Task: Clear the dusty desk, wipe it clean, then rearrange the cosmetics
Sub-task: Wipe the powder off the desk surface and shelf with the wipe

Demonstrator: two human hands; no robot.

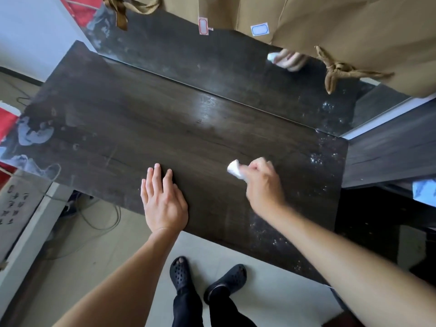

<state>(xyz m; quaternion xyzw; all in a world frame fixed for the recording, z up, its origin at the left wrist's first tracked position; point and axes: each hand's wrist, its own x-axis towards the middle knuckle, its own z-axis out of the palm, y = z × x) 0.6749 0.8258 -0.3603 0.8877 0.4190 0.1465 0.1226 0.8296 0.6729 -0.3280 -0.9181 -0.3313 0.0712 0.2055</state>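
The dark wooden desk top [146, 128] fills the middle of the head view, with no cosmetics on it. Pale dust specks lie along its right side [316, 159]. My left hand [162, 199] lies flat, palm down, on the desk near its front edge, fingers apart. My right hand [262, 180] is closed around a small white wad of tissue [234, 168], pressed on the desk toward the right. A mirror [212, 57] stands along the desk's back edge and shows the hand and tissue reflected.
Tan paper bags [354, 27] with cord handles appear at the top, partly in the mirror. A dark shelf [389, 147] adjoins the desk on the right. Cables [99, 220] lie on the floor at the left. My feet in black clogs [207, 279] stand below the desk edge.
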